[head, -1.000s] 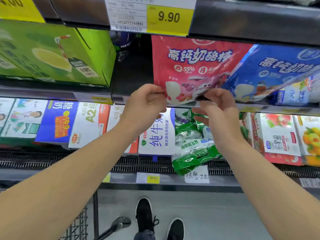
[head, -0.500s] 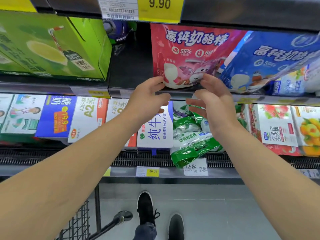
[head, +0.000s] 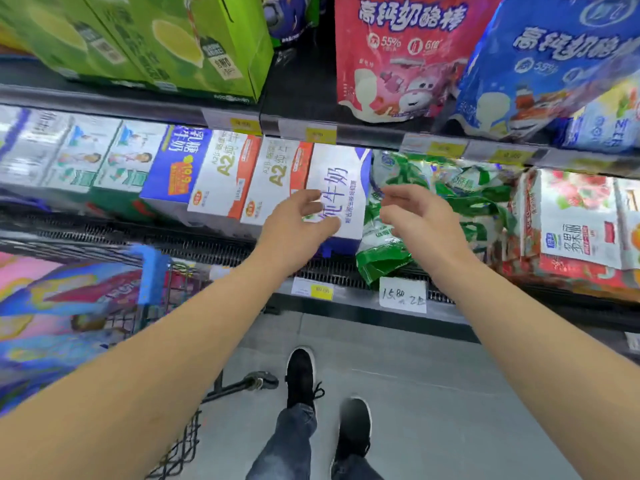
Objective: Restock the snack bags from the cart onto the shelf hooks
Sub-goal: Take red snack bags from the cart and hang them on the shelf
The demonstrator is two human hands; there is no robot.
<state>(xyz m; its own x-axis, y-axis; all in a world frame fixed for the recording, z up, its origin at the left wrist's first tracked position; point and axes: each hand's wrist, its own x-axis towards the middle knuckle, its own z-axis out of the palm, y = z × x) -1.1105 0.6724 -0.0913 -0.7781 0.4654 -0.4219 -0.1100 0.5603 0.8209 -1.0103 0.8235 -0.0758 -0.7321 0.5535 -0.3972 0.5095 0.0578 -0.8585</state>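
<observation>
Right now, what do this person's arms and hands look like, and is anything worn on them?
Both forearms are bare, no sleeves in view. The left hand and right hand wear no gloves, and I see no rings, watch or bracelet. The fingers are bare too.

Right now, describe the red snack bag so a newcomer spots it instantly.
Look at the upper shelf, right of the green carton. The red snack bag stands there beside a blue snack bag; only the red one is red, with white lettering.

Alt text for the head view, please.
Both hands, left and right, are open and empty before a store shelf, below a red snack bag and a blue snack bag. A cart of bags stands at left.
</observation>
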